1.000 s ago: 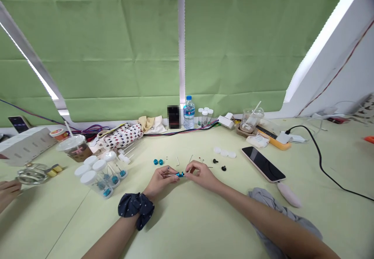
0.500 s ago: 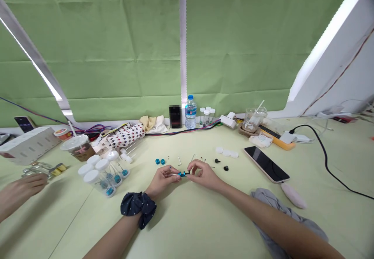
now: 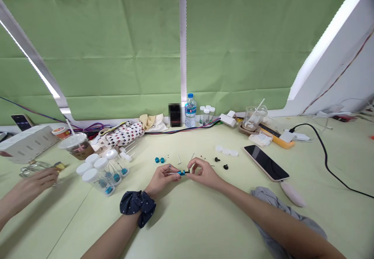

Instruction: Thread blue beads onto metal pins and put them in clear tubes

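My left hand (image 3: 161, 180) and my right hand (image 3: 205, 174) meet at the middle of the table, both pinched on a thin metal rod with a small blue part (image 3: 181, 172) between them. A dark dotted scrunchie (image 3: 137, 207) sits on my left wrist. Just beyond the hands lie two loose blue beads (image 3: 159, 160), small bent metal pins (image 3: 179, 159) and two black knobs (image 3: 221, 163). To the left, several clear vials with white caps (image 3: 101, 172) lie on their sides with blue parts inside.
A phone (image 3: 266, 162) and grey cloth (image 3: 273, 208) lie at right, with a black cable (image 3: 330, 165) beyond. White caps (image 3: 226, 152), a water bottle (image 3: 190, 116) and an iced drink cup (image 3: 74, 145) stand further back. Another person's hand (image 3: 27, 187) reaches in at left.
The other person's hand at the left has moved further in over the table toward the glass item. My own hands stay pinched on the rod with only slight shifts.
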`<action>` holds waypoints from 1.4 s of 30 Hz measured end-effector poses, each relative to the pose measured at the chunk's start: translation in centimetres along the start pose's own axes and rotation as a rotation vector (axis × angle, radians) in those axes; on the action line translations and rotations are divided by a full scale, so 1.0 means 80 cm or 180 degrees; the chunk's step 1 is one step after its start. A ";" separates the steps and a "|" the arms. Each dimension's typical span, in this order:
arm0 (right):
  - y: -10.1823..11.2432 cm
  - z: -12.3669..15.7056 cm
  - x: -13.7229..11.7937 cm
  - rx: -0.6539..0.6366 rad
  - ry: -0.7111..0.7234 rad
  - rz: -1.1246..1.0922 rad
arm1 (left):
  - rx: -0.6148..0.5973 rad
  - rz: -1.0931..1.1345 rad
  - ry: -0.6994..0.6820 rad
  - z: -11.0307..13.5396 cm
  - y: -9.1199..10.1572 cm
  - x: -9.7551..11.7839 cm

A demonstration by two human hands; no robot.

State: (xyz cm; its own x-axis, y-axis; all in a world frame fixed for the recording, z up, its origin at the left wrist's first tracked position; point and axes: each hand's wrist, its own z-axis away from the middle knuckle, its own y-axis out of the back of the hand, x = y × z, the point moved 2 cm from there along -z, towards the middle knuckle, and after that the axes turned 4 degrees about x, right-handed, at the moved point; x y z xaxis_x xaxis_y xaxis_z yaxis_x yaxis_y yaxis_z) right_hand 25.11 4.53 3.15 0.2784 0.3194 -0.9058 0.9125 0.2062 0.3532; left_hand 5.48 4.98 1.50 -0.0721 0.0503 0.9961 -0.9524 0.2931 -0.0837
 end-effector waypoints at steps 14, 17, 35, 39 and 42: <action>0.000 -0.001 0.000 0.0014 0.0063 -0.0004 | 0.0032 -0.0017 -0.0032 -0.002 0.001 -0.003; 0.000 0.000 -0.002 -0.0006 0.0074 -0.0008 | 0.0032 -0.0016 -0.0022 -0.002 0.002 -0.003; 0.001 -0.002 0.002 0.0001 0.0111 0.0032 | 0.0023 -0.0016 -0.0005 -0.003 0.002 -0.005; 0.001 -0.003 0.004 0.0001 0.0102 0.0048 | -0.0015 -0.0013 -0.0018 -0.002 0.001 -0.004; 0.001 -0.003 0.004 -0.0003 0.0081 0.0064 | 0.0000 -0.0037 -0.0040 -0.001 0.001 -0.002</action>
State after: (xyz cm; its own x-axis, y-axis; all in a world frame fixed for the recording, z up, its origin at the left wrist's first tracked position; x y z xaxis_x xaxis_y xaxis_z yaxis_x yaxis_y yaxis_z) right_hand 25.20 4.86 2.95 0.2891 0.3469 -0.8922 0.9065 0.2003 0.3716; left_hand 5.47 5.09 1.36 -0.0649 0.0348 0.9973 -0.9532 0.2935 -0.0722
